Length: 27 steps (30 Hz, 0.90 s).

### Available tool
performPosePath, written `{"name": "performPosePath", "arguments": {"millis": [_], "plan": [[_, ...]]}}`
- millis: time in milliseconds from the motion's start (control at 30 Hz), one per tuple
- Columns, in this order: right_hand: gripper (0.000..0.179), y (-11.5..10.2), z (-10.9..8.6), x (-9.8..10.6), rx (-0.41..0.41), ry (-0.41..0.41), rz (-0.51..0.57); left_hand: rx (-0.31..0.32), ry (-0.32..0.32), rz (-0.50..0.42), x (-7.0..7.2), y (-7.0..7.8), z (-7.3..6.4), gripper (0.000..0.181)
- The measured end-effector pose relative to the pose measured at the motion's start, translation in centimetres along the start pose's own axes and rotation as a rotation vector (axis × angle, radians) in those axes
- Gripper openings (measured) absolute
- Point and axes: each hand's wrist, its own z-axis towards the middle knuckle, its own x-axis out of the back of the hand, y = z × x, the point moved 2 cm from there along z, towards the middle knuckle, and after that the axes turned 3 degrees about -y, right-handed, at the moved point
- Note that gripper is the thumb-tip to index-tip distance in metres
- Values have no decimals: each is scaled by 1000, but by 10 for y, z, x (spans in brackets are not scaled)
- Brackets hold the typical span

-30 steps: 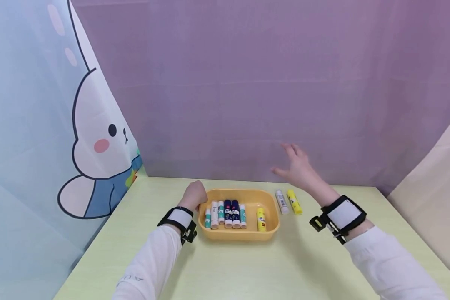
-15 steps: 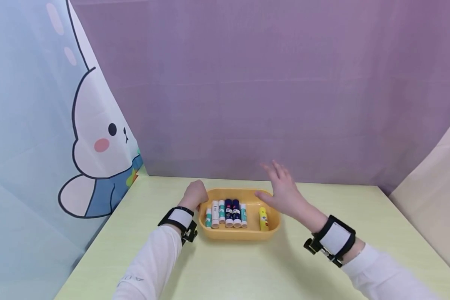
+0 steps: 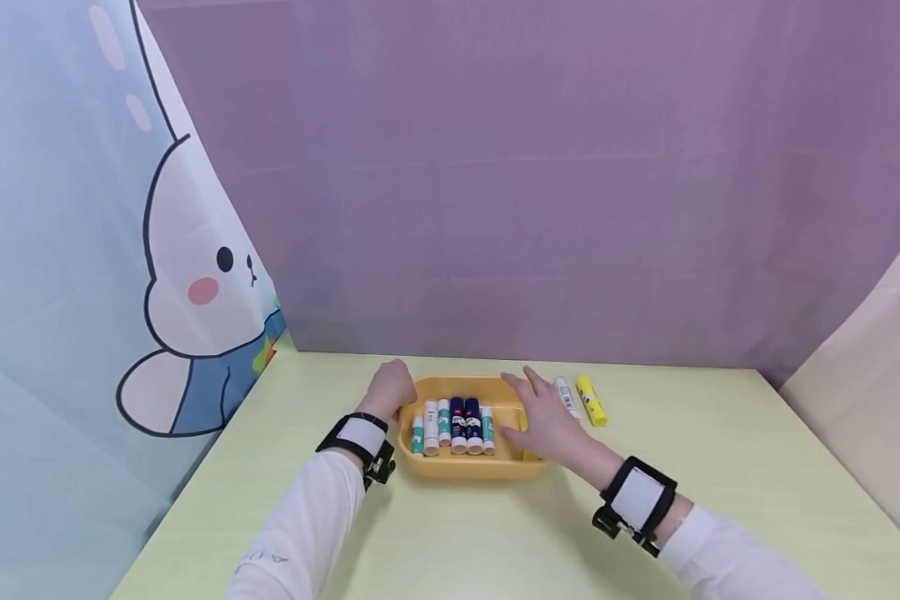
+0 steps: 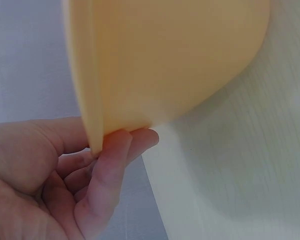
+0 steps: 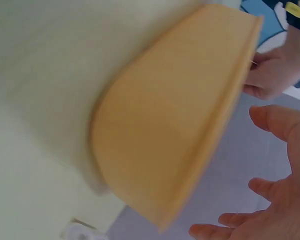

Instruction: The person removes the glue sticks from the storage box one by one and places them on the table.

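Note:
A yellow-orange plastic tray (image 3: 472, 471) rests on the table. My left hand (image 3: 392, 390) pinches its left end; in the left wrist view, the thumb and fingers (image 4: 110, 175) grip the rim. Side by side in the tray's left part lie several glue sticks: white and teal ones, a larger white one (image 3: 431, 427) and two navy ones (image 3: 458, 425). My right hand (image 3: 551, 425) hovers over the right end, fingers spread and holding nothing. Beneath it a yellow glue stick (image 3: 528, 455) is mostly hidden. The right wrist view shows these fingers apart from the tray wall (image 5: 155, 110).
Right of the tray, a white glue stick (image 3: 566, 397) and another yellow glue stick (image 3: 591, 400) lie on the pale green table (image 3: 450, 542). A purple cloth (image 3: 495, 183) hangs behind the table's back edge. Printed cloth (image 3: 45, 333) hangs at the left.
My right hand has come left and down from behind the loose glue sticks to over the tray's right end. My left hand keeps its hold on the rim.

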Motion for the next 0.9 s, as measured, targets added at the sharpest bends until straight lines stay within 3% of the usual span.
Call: {"name": "performPosePath", "arguments": {"millis": [267, 633, 900], "plan": [[67, 6, 1, -22, -11, -45, -55, 9, -13, -10, -1, 0, 0, 15], [69, -2, 10, -30, -178, -195, -220, 7, -4, -1, 0, -1, 0, 13], [54, 7, 20, -40, -265, -271, -224, 2, 5, -17, 0, 0, -2, 11]]}}
